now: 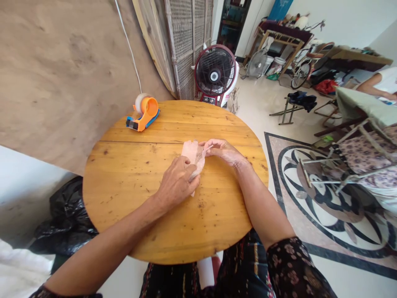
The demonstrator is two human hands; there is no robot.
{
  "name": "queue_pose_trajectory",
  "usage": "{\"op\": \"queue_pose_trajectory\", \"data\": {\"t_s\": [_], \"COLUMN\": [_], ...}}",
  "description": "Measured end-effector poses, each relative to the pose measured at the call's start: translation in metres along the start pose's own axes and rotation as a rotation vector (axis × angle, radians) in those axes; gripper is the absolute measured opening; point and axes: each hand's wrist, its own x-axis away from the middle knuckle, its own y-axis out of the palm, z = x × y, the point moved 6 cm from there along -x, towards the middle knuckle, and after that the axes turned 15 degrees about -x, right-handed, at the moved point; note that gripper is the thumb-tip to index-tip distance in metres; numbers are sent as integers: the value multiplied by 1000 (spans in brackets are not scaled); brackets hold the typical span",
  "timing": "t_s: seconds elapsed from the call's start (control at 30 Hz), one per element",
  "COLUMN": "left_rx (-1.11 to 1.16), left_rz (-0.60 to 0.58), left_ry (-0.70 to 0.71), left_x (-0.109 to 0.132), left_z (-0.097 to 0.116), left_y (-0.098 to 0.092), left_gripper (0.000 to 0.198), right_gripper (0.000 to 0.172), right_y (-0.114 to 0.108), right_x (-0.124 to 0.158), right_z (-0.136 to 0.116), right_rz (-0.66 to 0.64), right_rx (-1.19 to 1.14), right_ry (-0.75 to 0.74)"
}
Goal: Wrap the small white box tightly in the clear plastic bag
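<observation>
Pale pink and thin, a small packet point(192, 156) lies near the middle of the round wooden bench point(130, 182). The left hand point(176, 184) rests on the packet's near part, fingers curled down over it and pressing it to the wood, so its grip is closed on the packet. The right hand point(221, 150) sits just right of it, thumb and fingertips pinched narrow on the packet's far right edge, where a thin strip lifts away. Both forearms reach in from the near edge of the bench.

An orange tape dispenser point(143, 114) with a white roll stands at the far left of the bench, well apart from the hands. Beyond the far edge a red floor fan point(215, 75) stands on the floor. Black bags point(66, 219) lie on the floor at the near left. At the far right, another person's arm point(370, 87) shows beside a cloth-covered table.
</observation>
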Motion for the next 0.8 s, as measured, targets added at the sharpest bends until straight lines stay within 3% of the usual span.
{"op": "queue_pose_trajectory", "data": {"t_s": [0.23,0.57,0.7,0.8], "left_rx": [17,12,-12,-13], "left_rz": [-22,-91,-97,-87], "left_ry": [15,45,63,75], "left_x": [1,-1,-1,-1], "left_z": [1,4,5,5], "left_y": [2,1,2,3], "left_gripper": [16,18,19,22], "right_gripper": [28,12,11,18], "right_y": [9,8,15,19], "right_x": [-3,1,3,0], "right_z": [5,-1,1,5], "right_rz": [-95,-178,-191,-133], "right_rx": [120,127,176,126], "right_ry": [7,77,144,111]}}
